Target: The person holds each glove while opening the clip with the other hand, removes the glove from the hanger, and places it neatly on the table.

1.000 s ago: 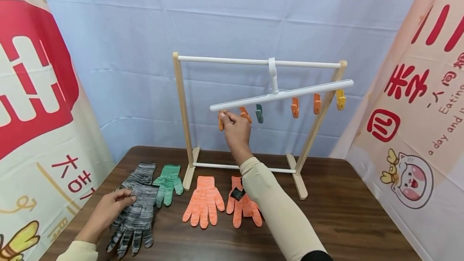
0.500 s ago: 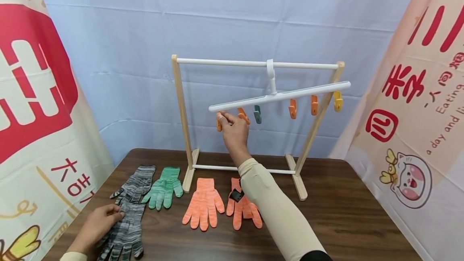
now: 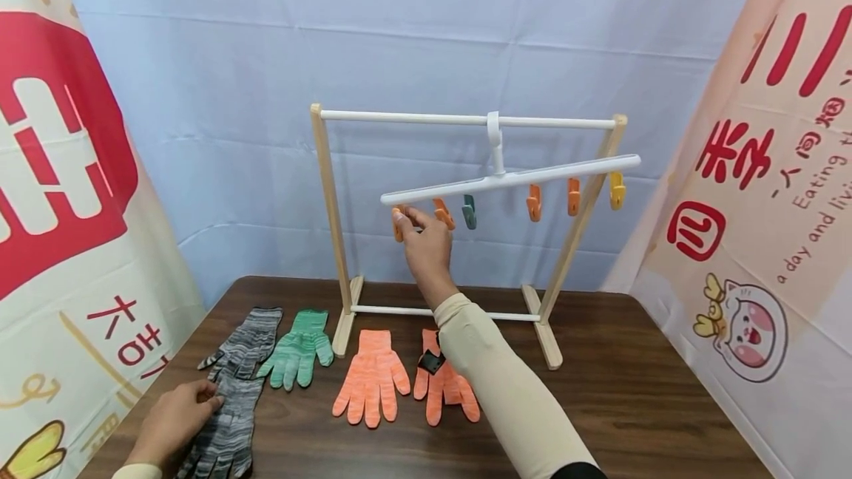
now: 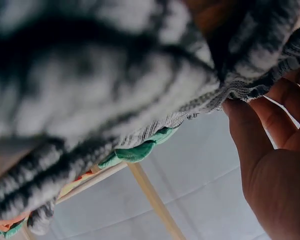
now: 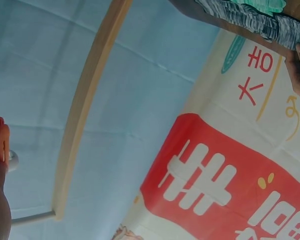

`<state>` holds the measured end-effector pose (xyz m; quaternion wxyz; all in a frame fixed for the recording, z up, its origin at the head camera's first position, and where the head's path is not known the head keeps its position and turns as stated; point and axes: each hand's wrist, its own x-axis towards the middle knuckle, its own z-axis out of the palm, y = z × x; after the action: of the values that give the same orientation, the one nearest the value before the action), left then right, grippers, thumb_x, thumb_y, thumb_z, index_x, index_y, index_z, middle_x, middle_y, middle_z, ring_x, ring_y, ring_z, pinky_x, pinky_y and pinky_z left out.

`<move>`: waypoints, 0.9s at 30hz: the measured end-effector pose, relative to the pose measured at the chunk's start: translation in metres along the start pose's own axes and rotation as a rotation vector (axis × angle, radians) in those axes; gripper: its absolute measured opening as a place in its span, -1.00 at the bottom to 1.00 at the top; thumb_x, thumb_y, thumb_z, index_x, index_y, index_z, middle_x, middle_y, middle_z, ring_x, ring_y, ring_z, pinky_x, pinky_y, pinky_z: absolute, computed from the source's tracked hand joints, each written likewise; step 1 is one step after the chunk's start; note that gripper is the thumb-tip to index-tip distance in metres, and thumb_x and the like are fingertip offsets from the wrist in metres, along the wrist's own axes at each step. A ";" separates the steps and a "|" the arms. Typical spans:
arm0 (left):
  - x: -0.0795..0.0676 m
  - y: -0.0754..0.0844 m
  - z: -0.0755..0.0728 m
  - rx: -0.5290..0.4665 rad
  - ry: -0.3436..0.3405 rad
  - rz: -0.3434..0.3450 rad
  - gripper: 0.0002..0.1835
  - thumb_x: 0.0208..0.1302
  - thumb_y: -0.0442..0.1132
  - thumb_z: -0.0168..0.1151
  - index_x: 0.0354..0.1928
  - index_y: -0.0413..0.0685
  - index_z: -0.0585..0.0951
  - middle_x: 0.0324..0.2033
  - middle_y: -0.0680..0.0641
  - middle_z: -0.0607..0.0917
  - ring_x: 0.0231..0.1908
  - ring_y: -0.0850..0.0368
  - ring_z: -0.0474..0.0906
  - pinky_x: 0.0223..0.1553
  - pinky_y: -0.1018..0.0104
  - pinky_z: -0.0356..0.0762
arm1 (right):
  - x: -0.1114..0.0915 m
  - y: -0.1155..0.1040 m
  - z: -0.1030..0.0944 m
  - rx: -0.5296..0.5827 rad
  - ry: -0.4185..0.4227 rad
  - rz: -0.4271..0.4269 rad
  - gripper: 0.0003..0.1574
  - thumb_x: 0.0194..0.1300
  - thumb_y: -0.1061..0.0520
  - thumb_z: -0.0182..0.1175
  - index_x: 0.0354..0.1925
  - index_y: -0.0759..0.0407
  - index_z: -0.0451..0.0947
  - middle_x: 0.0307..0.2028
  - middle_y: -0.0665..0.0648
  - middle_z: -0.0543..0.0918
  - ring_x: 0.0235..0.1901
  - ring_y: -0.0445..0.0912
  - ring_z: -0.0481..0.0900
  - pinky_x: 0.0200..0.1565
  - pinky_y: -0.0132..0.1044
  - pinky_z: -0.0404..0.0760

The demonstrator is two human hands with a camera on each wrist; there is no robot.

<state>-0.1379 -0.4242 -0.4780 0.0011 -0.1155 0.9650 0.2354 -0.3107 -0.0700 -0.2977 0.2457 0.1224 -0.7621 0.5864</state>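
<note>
My right hand (image 3: 429, 250) pinches the orange clip (image 3: 397, 226) at the low left end of a white clip hanger (image 3: 552, 172). The hanger tilts, its right end higher. In the right wrist view, a thumb presses the orange clip (image 5: 0, 142). Low at the left, my left hand (image 3: 174, 423) holds a grey striped knit glove (image 3: 233, 416); in the left wrist view, thumb and fingers pinch its cuff (image 4: 240, 90). Another grey glove (image 3: 253, 338) lies behind it, overlapped at its fingers. Beside that is a green glove (image 3: 302, 346).
The hanger hooks over the top bar (image 3: 406, 117) of a wooden rack (image 3: 329, 205). More clips hang along it, including a green one (image 3: 470, 211) and a yellow one (image 3: 617, 191). Two orange gloves (image 3: 374, 375) lie in front on the brown table (image 3: 619, 390), one bearing a black piece (image 3: 431, 363).
My left hand has drawn the front grey glove toward the near left, uncovering more of the rear grey and green gloves. My right hand stays at the orange clip. The view shifts slightly.
</note>
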 end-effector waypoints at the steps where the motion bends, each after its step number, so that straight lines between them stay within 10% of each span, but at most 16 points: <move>1: 0.000 -0.001 0.000 0.003 -0.009 -0.007 -0.57 0.13 0.05 0.22 -0.14 -0.15 0.62 -0.20 -0.21 0.65 -0.25 -0.25 0.54 -0.36 -0.07 0.41 | -0.001 -0.001 0.001 -0.002 -0.006 0.003 -0.63 0.17 -0.15 0.22 -0.09 -0.05 0.65 -0.34 -0.09 0.67 -0.44 -0.20 0.57 -0.45 -0.29 0.49; 27: 0.012 -0.005 -0.005 0.037 -0.047 0.002 -0.58 0.08 -0.02 0.28 -0.09 -0.16 0.61 -0.32 -0.07 0.67 -0.29 -0.09 0.57 -0.35 -0.06 0.43 | -0.001 -0.007 0.009 0.082 -0.027 -0.029 -0.53 0.17 -0.16 0.21 -0.01 0.03 0.58 -0.21 -0.05 0.65 -0.25 -0.18 0.59 -0.26 -0.21 0.55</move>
<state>-0.1483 -0.4338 -0.4764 0.0258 -0.1086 0.9691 0.2201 -0.3089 -0.0811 -0.2940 0.2390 0.1512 -0.7389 0.6116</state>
